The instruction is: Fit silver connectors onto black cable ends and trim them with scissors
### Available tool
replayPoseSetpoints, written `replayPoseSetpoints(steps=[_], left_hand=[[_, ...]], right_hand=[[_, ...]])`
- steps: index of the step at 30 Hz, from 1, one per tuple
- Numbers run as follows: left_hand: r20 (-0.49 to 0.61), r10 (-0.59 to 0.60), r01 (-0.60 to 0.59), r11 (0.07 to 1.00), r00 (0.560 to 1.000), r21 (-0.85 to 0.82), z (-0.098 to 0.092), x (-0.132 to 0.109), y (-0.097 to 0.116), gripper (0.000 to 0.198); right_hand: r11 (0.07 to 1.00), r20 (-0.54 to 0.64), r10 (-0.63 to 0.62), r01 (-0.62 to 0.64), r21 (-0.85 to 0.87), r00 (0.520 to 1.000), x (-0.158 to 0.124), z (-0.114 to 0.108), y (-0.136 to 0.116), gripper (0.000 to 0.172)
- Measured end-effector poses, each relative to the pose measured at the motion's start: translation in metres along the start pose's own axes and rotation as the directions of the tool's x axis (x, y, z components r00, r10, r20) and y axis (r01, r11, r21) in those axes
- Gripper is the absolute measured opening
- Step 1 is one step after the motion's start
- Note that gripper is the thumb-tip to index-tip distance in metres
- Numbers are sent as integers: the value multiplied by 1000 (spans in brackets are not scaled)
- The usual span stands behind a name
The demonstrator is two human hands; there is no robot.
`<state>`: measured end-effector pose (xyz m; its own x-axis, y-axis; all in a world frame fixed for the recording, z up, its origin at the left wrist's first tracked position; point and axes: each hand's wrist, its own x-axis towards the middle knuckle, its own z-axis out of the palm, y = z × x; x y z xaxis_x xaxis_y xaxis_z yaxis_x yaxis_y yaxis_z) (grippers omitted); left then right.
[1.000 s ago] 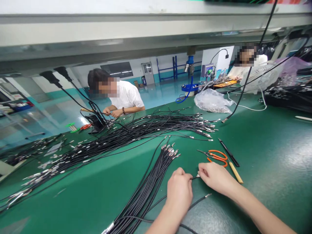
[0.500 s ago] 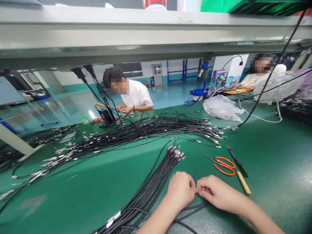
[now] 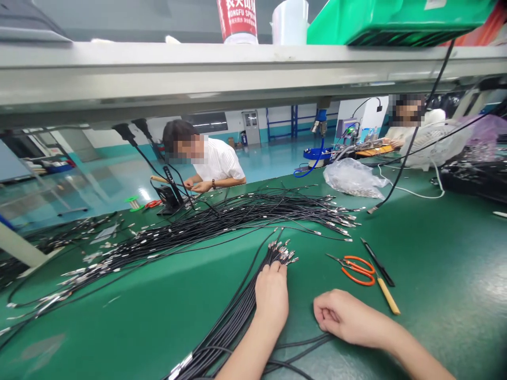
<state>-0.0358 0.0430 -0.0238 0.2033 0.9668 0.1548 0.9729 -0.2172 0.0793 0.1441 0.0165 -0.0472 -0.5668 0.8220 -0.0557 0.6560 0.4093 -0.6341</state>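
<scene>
My left hand (image 3: 272,293) rests on the near bundle of black cables (image 3: 233,311), just below its metal-tipped ends (image 3: 283,252). Its fingers curl over the cables, and the fingertips are hidden. To the right, my right hand (image 3: 336,316) is closed low over the green table. Black loose cables (image 3: 303,343) run up to the underside of this fist and vanish there; what lies inside the fingers is hidden. Orange-handled scissors (image 3: 358,270) lie beyond my right hand, beside a black pen-like tool (image 3: 378,264) and a tool with a yellow handle (image 3: 388,296).
A larger pile of black cables (image 3: 237,211) stretches across the green table (image 3: 138,295). Behind it are a plastic bag (image 3: 354,179), a white fan (image 3: 433,142) and a co-worker (image 3: 217,158). Overhead, a shelf (image 3: 158,79) carries a green bin (image 3: 396,24); a black cord (image 3: 414,132) hangs down.
My hands have parted. The left has moved left and forward onto the near cable bundle, while the right stays closed in nearly the same place. The view has tilted slightly up.
</scene>
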Motion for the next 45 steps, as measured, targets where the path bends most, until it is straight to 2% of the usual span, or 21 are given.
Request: replayPoseSetpoints(steps=[12,14,17,19,21,24,26,32,38,45], left_hand=[[-69,29,-25,998,997,61,16,1,1,23],[-112,54,-55,998,992,-10,17,0,0,21],[-167,88,-125,966,982,-224,18,-1,-2,16],[-148,97,-149,907,984,-393,18,0,-1,15],[-96,112,-146,828,989,-541,18,1,-1,17],[-8,171,-130,713,985,-689,18,4,0,18],[47,215,-107,653,975,-750,17,4,1,19],[152,257,16,465,954,-885,17,4,1,15],[197,313,110,276,929,-955,12,4,1,20],[263,291,227,151,920,-962,10,2,0,21]], right_hand=[[999,-21,16,-15,34,1000,1,0,-2,12],[994,-47,32,-27,107,998,4,1,1,10],[975,-231,117,-67,212,966,11,1,7,11],[966,-355,176,-90,244,918,16,-1,10,9],[954,-405,188,-68,291,895,19,-3,10,10],[940,-416,146,5,341,897,20,-3,7,11],[941,-403,137,8,338,905,20,-1,6,15],[926,-348,180,-39,376,920,21,4,13,30],[910,-351,196,-36,414,916,19,1,9,28],[897,-344,140,28,441,928,15,-4,2,28]])
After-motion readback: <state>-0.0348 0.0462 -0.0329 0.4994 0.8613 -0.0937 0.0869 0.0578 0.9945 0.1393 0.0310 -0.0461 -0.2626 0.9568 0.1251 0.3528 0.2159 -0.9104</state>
